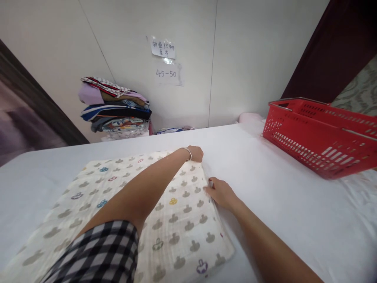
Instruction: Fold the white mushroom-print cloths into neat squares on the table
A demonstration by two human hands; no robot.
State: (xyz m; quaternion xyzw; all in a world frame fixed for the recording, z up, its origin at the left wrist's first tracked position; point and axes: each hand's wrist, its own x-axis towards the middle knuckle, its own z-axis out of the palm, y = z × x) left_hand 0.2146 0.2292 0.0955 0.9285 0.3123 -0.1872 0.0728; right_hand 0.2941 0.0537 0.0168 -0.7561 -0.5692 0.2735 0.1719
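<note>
A cream cloth [188, 212] printed with grey mushroom shapes and a few coloured ones lies flat on the white-covered table, its right edge looking layered. My left hand [195, 153], a silver bracelet on its wrist, is closed on the cloth's far right corner; its fingertips are hidden from me. Lower along the same right edge, my right hand [220, 192] grips the border, thumb on top and the other fingers partly out of sight. My left forearm crosses over the middle of the cloth.
A red plastic basket [321, 137] stands on the right of the table [250, 157]. Folded fabrics form a tall stack [118, 108] beyond the table's far edge at left. Paper signs [167, 72] are taped to the wall, and a pinkish bundle [249, 117] sits at the back.
</note>
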